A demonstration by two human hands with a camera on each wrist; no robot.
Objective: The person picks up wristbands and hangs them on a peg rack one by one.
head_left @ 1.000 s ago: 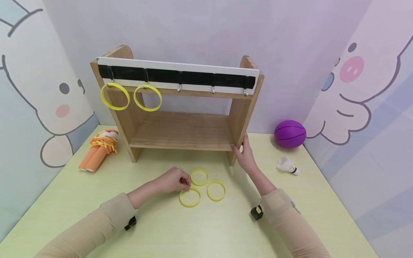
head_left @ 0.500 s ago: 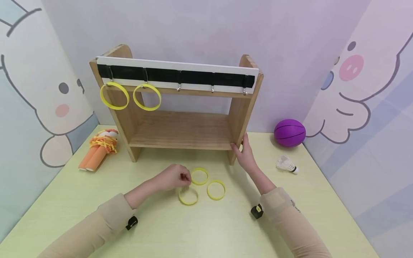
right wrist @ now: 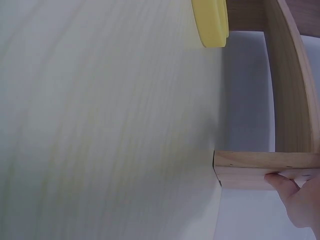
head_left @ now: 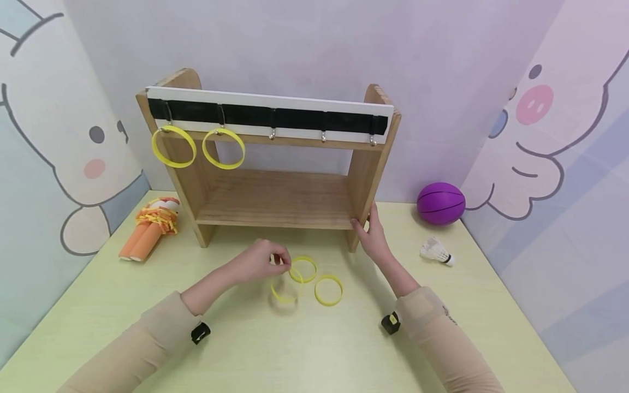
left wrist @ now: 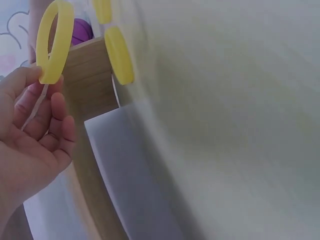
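Note:
My left hand (head_left: pixel 260 262) pinches a yellow ring (left wrist: pixel 56 42) between thumb and fingertips, and the ring is tilted up off the table. Two more yellow rings lie on the table to its right: one behind (head_left: pixel 314 271) and one nearer the front (head_left: pixel 328 303). My right hand (head_left: pixel 374 238) grips the lower right side of the wooden shelf (head_left: pixel 275 204), thumb at the front edge. Along the shelf's top runs a white board with a row of small metal hooks (head_left: pixel 273 135). From the two leftmost hooks hang a yellow ring (head_left: pixel 192 157) and another yellow ring (head_left: pixel 242 158).
On the left of the table lies an orange doll (head_left: pixel 151 228). A purple ball (head_left: pixel 441 203) sits at the back right, with a white shuttlecock (head_left: pixel 436 251) in front of it. Walls with cartoon figures stand behind and at both sides.
The left hand has lifted the nearest left ring off the table, moving slightly up and back. The right hand has stayed on the shelf side.

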